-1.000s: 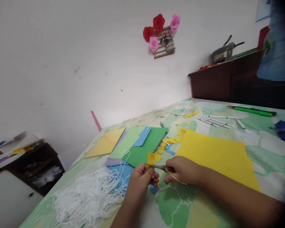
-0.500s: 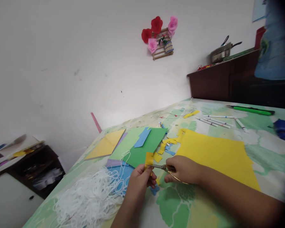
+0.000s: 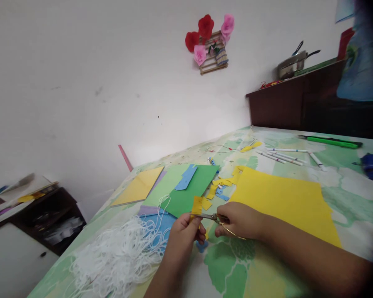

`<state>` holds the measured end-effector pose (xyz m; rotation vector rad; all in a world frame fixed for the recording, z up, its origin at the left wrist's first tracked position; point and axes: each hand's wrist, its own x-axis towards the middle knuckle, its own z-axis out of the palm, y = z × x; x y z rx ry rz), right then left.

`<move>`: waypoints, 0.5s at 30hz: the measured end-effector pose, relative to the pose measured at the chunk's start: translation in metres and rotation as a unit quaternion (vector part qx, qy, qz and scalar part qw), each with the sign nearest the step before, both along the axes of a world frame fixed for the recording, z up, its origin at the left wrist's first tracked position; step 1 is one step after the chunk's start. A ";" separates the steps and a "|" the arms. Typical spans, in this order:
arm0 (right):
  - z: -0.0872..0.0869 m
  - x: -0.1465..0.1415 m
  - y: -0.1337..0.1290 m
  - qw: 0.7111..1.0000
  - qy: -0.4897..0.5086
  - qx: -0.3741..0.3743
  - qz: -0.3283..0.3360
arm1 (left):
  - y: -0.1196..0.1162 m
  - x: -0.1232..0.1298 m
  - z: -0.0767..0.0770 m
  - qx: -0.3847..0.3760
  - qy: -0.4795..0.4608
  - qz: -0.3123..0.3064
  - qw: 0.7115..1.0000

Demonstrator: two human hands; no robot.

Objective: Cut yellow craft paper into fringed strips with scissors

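My left hand is closed, pinching a small yellow felt piece between thumb and fingers. Across that piece lie the blades of a pair of scissors, which look closed. My right hand grips the scissors by their gold-coloured handles. Beside the right hand spreads a large yellow felt sheet with an uneven edge. Small yellow and blue scraps are scattered just beyond the hands. Part of the yellow piece is hidden behind my left thumb.
A tangled heap of white string lies left of my hands. Behind it are green sheets and a pale yellow sheet. Several white markers and a green cutter knife lie at the back right.
The scissor blades have closed across the yellow piece, and its upper part has tilted slightly right. Both hands stay in nearly the same place; the view has shifted a little.
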<state>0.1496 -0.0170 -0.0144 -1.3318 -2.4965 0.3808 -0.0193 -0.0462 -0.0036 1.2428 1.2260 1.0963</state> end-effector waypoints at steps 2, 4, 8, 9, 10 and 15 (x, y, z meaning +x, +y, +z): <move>0.002 0.000 -0.001 1.000 -0.003 0.000 -0.001 | 0.001 0.000 -0.001 0.000 -0.005 -0.005 1.000; 0.002 0.000 -0.001 1.000 -0.001 -0.001 -0.002 | 0.001 0.000 -0.001 -0.002 -0.013 -0.010 1.000; 0.001 0.000 0.000 1.000 0.005 -0.001 -0.004 | 0.001 0.001 -0.001 -0.001 -0.017 -0.006 1.000; 0.001 0.000 0.001 1.000 0.007 -0.001 -0.002 | 0.001 0.001 0.000 -0.001 -0.017 -0.003 1.000; 0.001 0.000 0.001 1.000 0.007 -0.003 -0.001 | 0.000 0.001 0.000 -0.002 -0.016 -0.002 1.000; 0.001 0.000 0.001 1.000 0.004 -0.012 -0.006 | 0.001 0.000 -0.001 -0.008 -0.019 -0.010 1.000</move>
